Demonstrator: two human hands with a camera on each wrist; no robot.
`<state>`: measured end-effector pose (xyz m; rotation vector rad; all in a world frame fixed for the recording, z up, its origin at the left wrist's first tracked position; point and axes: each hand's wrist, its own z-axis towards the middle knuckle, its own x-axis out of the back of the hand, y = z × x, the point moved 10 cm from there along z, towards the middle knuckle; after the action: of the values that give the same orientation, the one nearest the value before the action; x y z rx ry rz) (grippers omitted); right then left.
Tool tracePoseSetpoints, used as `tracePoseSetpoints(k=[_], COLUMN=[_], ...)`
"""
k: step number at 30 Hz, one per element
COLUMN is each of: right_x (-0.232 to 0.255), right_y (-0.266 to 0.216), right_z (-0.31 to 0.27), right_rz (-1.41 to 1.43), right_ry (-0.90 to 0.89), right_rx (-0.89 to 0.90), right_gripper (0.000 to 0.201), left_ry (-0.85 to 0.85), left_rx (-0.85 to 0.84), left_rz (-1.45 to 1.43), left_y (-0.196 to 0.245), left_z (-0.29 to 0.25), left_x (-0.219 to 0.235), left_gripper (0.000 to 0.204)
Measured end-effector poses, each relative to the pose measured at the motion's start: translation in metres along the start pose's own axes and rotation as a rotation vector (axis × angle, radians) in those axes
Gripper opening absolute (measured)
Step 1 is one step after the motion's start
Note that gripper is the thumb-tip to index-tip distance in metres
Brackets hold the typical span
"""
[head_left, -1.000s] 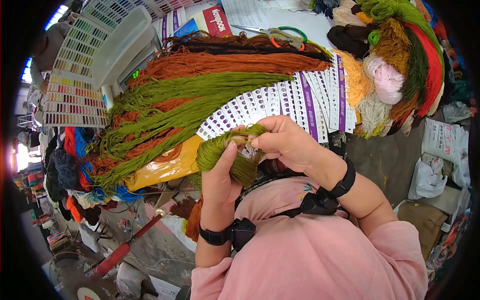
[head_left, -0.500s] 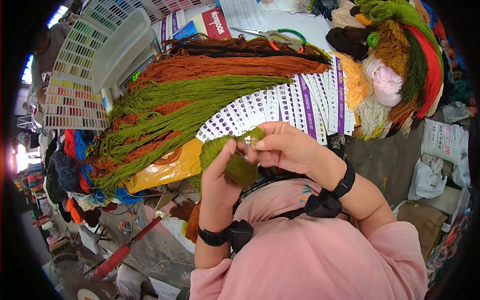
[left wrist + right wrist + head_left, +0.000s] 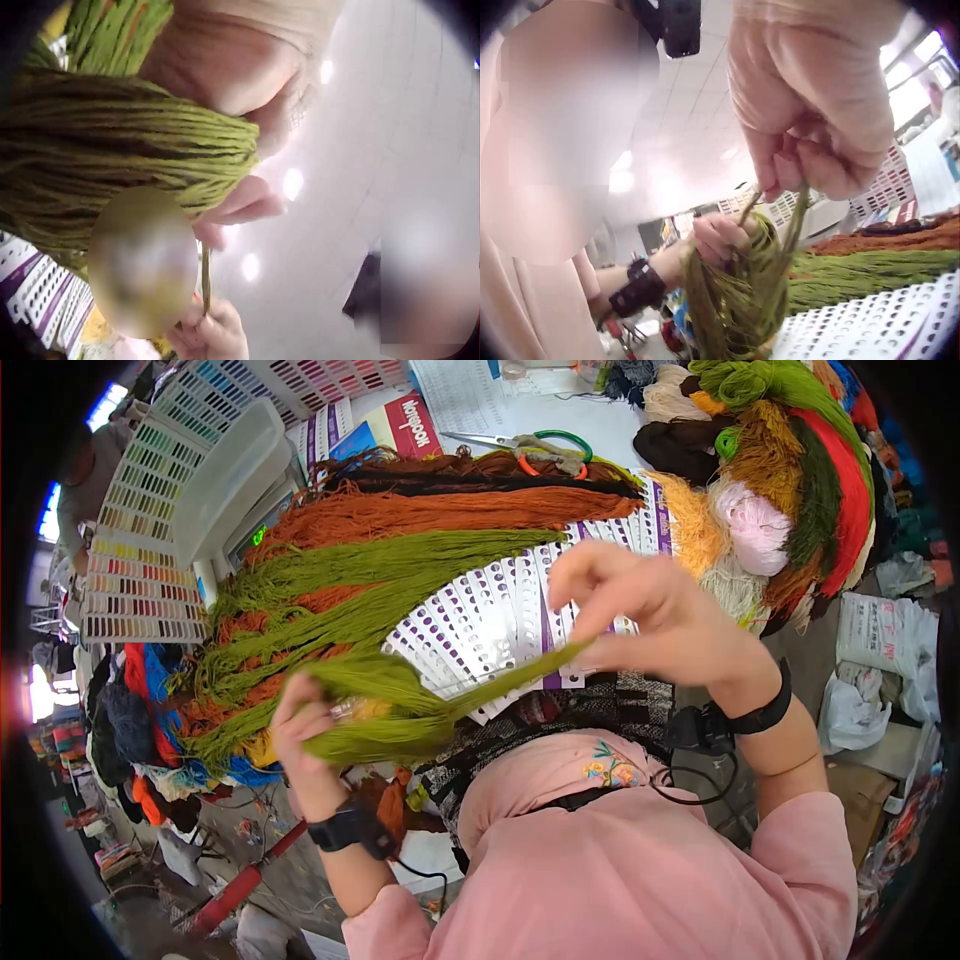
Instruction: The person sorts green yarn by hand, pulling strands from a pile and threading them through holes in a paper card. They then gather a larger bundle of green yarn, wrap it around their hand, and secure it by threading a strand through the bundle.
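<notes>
A loop of olive-green yarn [image 3: 385,705] stretches between the two hands in the head view. The left hand [image 3: 303,722] is inside its left end, fingers curled round the strands; in the left wrist view the yarn [image 3: 127,142] wraps across that hand [image 3: 225,67]. At the other end the right hand [image 3: 660,615] pinches a thin tail of the yarn, its upper fingers raised and blurred. The right wrist view shows the right hand [image 3: 810,105] pinching strands above the hanging yarn [image 3: 735,300], with the left hand [image 3: 720,238] behind.
Green skeins [image 3: 400,560] and rust skeins [image 3: 450,505] lie across the table, beside fanned white cards [image 3: 500,605]. Behind are scissors [image 3: 480,438], a notebook [image 3: 410,425], a scale with a tray [image 3: 230,480] and colour charts [image 3: 140,510]. Mixed yarn [image 3: 750,525] is piled at right.
The hands have moved apart, left hand to the left and right hand to the right and up. The green yarn, bunched before, is now opened out and drawn between them.
</notes>
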<state>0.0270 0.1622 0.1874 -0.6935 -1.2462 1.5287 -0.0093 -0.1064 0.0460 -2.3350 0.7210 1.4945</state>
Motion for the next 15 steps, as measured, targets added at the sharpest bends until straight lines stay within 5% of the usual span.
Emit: tracePoseSetpoints(k=[1, 2, 3, 5, 6, 7, 8, 9, 10, 11, 12, 14, 15], right_x=[0.015, 0.024, 0.04, 0.084, 0.11, 0.14, 0.172, 0.2, 0.23, 0.273, 0.347, 0.449, 0.479], right_y=[0.0, 0.013, 0.006, 0.003, 0.002, 0.013, 0.022, 0.021, 0.018, 0.013, -0.005, -0.05, -0.075], right_z=[-0.001, -0.013, -0.019, -0.033, -0.041, -0.055, -0.071, -0.083, -0.096, -0.116, -0.149, -0.199, -0.218], right_rz=[0.247, 0.725, 0.99, 1.325, 1.395, 1.321, 1.241, 1.152, 1.062, 1.104, 0.903, 0.447, 0.206], right_ry=[0.066, 0.137, 0.173, 0.235, 0.265, 0.397, 0.527, 0.551, 0.573, 0.763, 0.872, 0.985, 1.001], right_rx=[-0.042, -0.316, -0.253, -0.115, -0.046, -0.075, -0.104, -0.111, -0.121, -0.179, -0.096, 0.069, 0.174], right_gripper=[0.009, 0.011, 0.012, 0.016, 0.018, 0.016, 0.015, 0.013, 0.011, 0.012, 0.011, 0.009, 0.008], left_ry=[-0.049, -0.094, 0.091, 0.069, 0.167, 0.335, 0.706, 0.812, 0.996, 1.335, 1.631, 1.721, 1.33], left_rx=[-0.082, -0.162, -0.363, -0.457, -0.529, -0.599, -0.601, -0.601, -0.714, -0.765, -0.608, -0.662, -0.821], left_rz=[-0.086, -0.173, -0.04, -0.224, 0.445, 1.096, 1.08, 0.959, 1.689, 1.953, 2.164, 2.08, 2.119], left_y=[0.036, 0.077, 0.138, 0.195, 0.258, 0.315, 0.356, 0.36, 0.402, 0.369, 0.343, 0.369, 0.384], left_z=[-0.008, -0.022, -0.042, -0.095, -0.138, -0.18, -0.228, -0.251, -0.286, -0.298, -0.296, -0.317, -0.279], left_x=[0.019, 0.048, 0.108, 0.155, 0.204, 0.247, 0.286, 0.297, 0.286, 0.222, 0.174, 0.166, 0.153], left_gripper=[0.021, 0.021, 0.02, 0.019, 0.011, 0.011, 0.026, 0.02, 0.019, 0.017, 0.019, 0.017, 0.02])
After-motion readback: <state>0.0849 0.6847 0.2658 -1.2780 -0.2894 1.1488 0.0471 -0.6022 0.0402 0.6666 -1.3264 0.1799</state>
